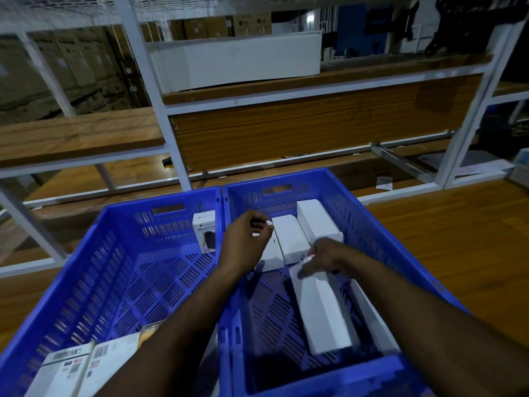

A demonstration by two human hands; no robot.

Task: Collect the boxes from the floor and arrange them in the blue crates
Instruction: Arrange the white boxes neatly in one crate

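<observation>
Two blue crates stand side by side, the left crate [94, 270] and the right crate [369, 222]. Three white boxes lie in a row at the far end of the right crate; the middle box [290, 239] shows fully. My left hand [246, 237] hovers over the leftmost box [270, 253] with fingers loosely curled and nothing in them. My right hand [325, 257] grips the far end of a long white box [322, 308], which lies tilted along the right crate's floor. Another white box [372, 313] lies beside it, partly under my right forearm.
In the left crate a printed "HALLEY" box [204, 232] stands upright in the far right corner, and flat printed boxes [74, 368] lie at the near left. A white metal shelf frame [174, 138] with wooden boards stands just behind the crates. Wooden floor [463, 239] stretches to the right.
</observation>
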